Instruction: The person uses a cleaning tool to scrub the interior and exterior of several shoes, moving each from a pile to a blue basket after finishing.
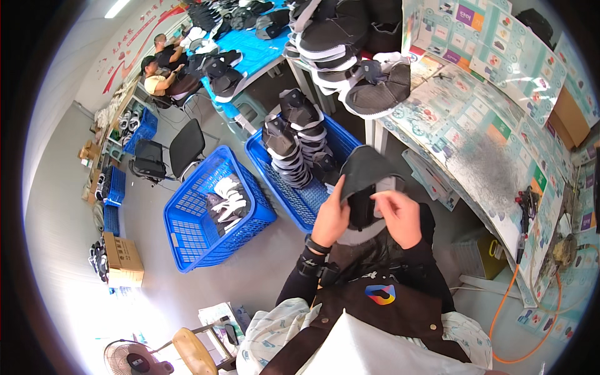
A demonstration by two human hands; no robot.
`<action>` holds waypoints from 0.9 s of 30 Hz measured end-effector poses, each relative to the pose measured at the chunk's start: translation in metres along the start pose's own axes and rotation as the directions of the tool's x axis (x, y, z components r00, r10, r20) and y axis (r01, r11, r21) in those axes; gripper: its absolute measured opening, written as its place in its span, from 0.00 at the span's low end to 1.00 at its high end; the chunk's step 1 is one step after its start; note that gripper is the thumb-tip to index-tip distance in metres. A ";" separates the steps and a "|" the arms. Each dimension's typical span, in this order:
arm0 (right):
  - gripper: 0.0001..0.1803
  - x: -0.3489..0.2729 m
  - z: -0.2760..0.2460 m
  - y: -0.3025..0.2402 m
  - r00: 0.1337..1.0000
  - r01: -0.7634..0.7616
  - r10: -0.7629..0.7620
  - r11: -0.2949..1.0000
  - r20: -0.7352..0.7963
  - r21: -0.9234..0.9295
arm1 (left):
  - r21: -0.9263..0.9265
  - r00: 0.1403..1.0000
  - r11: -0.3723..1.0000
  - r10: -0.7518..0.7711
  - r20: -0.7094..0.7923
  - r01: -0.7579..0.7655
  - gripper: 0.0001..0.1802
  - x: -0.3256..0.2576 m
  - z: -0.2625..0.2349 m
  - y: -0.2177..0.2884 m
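Observation:
In front of my chest I hold a black fabric piece with a grey curved edge, which looks like a shoe upper [369,167]. My left hand [330,217] grips its left edge, thumb raised along the side. My right hand [399,215] is closed, with thumb and forefinger pinched at the inside of its opening, beside a pale patch. Those fingertips hide what exactly they grip. Just beyond my hands is a blue crate [255,149] holding stacks of nested black and white uppers [290,147].
Another blue crate [181,253] with some uppers stands to the left. At right is a paper-covered bench [462,131] with piled uppers [381,87], a dark hand tool [524,215] and an orange hose [497,325]. Black chairs [187,149] and two seated people are farther left.

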State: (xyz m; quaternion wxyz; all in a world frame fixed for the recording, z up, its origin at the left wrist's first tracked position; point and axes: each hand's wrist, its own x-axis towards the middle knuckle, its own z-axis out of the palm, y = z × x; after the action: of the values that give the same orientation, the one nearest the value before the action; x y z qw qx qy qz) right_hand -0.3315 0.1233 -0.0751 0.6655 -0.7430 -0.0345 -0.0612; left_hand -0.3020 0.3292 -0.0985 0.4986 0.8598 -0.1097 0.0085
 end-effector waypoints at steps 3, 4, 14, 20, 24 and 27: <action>0.32 0.004 -0.009 0.013 0.906 0.228 -0.404 0.722 -0.130 -0.654 | 0.023 0.963 0.972 -0.233 0.134 0.232 0.42 -0.013 -0.016 -0.076; 0.32 0.003 -0.011 0.031 0.930 0.198 -0.354 0.709 -0.099 -0.676 | 0.017 0.963 0.973 -0.232 0.139 0.232 0.42 -0.015 -0.014 -0.087; 0.09 -0.024 -0.009 0.157 0.979 0.016 -0.089 0.931 -0.185 -0.365 | -0.057 0.977 0.998 0.000 0.214 0.013 0.19 -0.003 0.011 -0.099; 0.09 -0.003 -0.018 0.169 0.988 -0.046 0.009 0.971 -0.155 -0.235 | -0.122 0.988 0.990 -0.055 0.141 0.072 0.09 0.015 0.019 -0.135; 0.08 0.003 -0.010 0.152 0.957 -0.131 0.029 0.931 -0.287 -0.342 | 0.021 0.992 0.993 -0.113 -0.050 0.114 0.11 0.011 0.042 -0.129; 0.13 -0.001 -0.018 0.160 0.941 -0.288 0.277 0.957 -0.196 -0.030 | -0.560 0.930 0.746 -0.338 0.147 0.360 0.12 0.012 0.048 -0.108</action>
State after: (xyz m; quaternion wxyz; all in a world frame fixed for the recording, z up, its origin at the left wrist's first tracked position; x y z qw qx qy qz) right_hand -0.3116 0.0879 -0.2307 0.6456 -0.7502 0.1379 -0.0367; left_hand -0.2738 0.3380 -0.2136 0.7264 0.6725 0.0464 -0.1341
